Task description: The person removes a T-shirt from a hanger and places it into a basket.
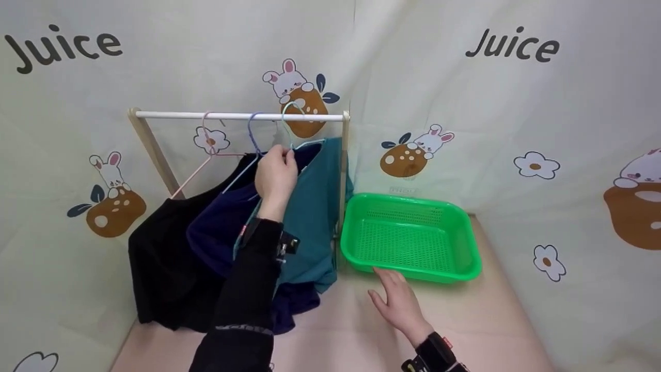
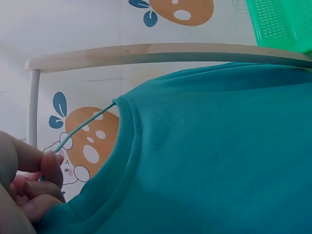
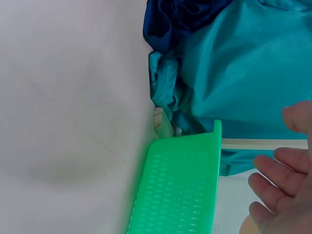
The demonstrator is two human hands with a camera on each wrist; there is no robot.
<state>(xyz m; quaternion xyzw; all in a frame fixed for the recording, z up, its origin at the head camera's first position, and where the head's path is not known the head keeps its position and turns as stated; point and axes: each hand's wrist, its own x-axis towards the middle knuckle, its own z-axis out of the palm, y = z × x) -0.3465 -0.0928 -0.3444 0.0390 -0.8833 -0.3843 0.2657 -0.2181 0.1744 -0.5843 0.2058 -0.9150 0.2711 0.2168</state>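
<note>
hands apart: left hand (image 1: pixel 276 173) raised, pinching the teal hanger (image 1: pixel 290 124); right hand (image 1: pixel 400 302) flat, fingers relaxed, beside the green basket (image 1: pixel 465 243).

Cream bunny-print "Juice" backdrop (image 1: pixel 516 103), pale pink tabletop (image 1: pixel 465 320)

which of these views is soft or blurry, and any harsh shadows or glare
Head view: even, soft light, no glare, only faint shadow under the green basket. Left wrist view: left hand fills the corner out of focus, teal shirt sharper. Right wrist view: right hand slightly soft; a dim smudge of shadow on the table.
</note>
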